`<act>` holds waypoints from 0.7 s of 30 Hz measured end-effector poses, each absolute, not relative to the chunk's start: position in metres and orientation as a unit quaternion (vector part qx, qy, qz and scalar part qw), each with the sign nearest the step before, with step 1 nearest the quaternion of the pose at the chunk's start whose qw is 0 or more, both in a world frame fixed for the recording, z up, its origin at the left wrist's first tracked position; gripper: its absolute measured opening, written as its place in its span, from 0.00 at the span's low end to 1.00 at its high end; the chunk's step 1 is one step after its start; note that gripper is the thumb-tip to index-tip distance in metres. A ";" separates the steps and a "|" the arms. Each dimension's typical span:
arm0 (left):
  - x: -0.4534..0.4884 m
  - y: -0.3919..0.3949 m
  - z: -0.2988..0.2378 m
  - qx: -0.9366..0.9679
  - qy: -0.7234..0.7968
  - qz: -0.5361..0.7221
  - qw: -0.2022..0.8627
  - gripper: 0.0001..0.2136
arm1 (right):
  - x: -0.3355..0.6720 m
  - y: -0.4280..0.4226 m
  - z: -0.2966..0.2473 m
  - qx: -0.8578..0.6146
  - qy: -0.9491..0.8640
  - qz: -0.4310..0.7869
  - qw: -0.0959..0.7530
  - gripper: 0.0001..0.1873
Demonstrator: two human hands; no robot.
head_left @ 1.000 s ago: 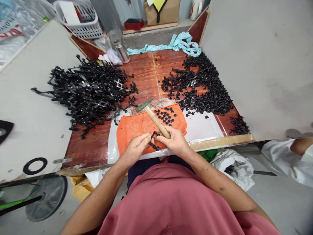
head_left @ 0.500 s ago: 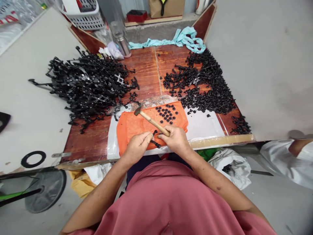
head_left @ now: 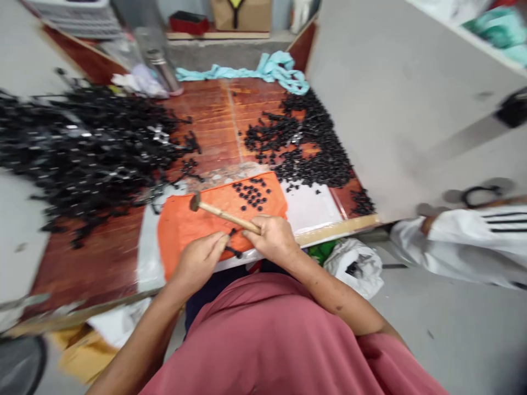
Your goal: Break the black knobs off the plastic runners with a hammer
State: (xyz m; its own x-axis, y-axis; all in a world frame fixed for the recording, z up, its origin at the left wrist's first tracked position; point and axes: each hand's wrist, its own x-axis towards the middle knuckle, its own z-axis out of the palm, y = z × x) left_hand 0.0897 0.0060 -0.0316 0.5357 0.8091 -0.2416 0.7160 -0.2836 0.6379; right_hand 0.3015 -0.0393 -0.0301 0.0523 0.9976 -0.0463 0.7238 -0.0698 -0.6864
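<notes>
My right hand (head_left: 272, 237) is closed round the wooden handle of a hammer (head_left: 226, 215), whose dark head points to the far left over an orange cloth (head_left: 181, 219). Pinched in my left hand (head_left: 202, 258) is a black jointed plastic part (head_left: 234, 251) with small round ends; my fingers cover much of it. The two hands are close together above the cloth's near edge. Several small black round caps (head_left: 252, 196) lie on the cloth, beyond my right hand.
A large heap of black jointed parts (head_left: 94, 142) covers the left of the wooden table (head_left: 209, 115). Small black pieces (head_left: 325, 148) are piled at the right. A light blue cloth strip (head_left: 272, 68) and a steel flask (head_left: 162, 68) stand behind. Another person's white-clothed leg (head_left: 465, 236) shows at the right.
The view has swung to the right, so the table and heaps appear further left. Both hands keep their hold on the hammer and the black part.
</notes>
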 end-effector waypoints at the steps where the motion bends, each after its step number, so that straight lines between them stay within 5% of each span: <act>1: 0.087 0.007 -0.034 0.798 0.477 0.068 0.363 0.21 | 0.309 -0.045 -0.027 -0.681 -0.629 0.262 0.266 0.15; 13: 0.096 0.007 -0.026 0.790 0.482 0.085 0.370 0.22 | 0.479 -0.115 -0.031 -0.869 -0.444 -0.024 0.218 0.14; 17: 0.106 0.022 -0.019 0.796 0.491 0.101 0.339 0.21 | 0.483 -0.121 -0.036 -0.873 -0.416 -0.017 0.252 0.25; 21: 0.118 0.042 -0.018 0.810 0.497 0.086 0.300 0.19 | 0.444 -0.127 -0.035 -0.809 -0.480 0.142 0.309 0.25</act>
